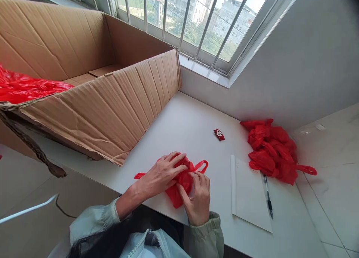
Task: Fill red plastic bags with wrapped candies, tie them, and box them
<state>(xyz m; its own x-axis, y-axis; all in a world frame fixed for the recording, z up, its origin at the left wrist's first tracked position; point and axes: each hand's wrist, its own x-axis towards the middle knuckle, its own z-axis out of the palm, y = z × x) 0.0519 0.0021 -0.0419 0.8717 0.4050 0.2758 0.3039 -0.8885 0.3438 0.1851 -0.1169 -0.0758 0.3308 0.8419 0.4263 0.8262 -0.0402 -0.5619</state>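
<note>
Together, left fingers (179,170) and right fingers (201,178) gripping red bag (184,180), near table edge (165,211), room before white pad (249,198)

The red plastic bag (185,180) was thin, glossy and slightly see-through, bunched into a small crumpled bundle between the left hand (165,172) and the right hand (198,198). Its upper part bulged under the left fingers, which lay across it, while its right side was pressed by the right thumb and fingertips. A narrow handle loop (202,162) stood open just beyond the right fingers. A short red end (139,175) stuck out on the far left side of the left hand. The lower part, flatter and creased, tapered to a blunt corner below the left palm, left of the right thumb.
</note>
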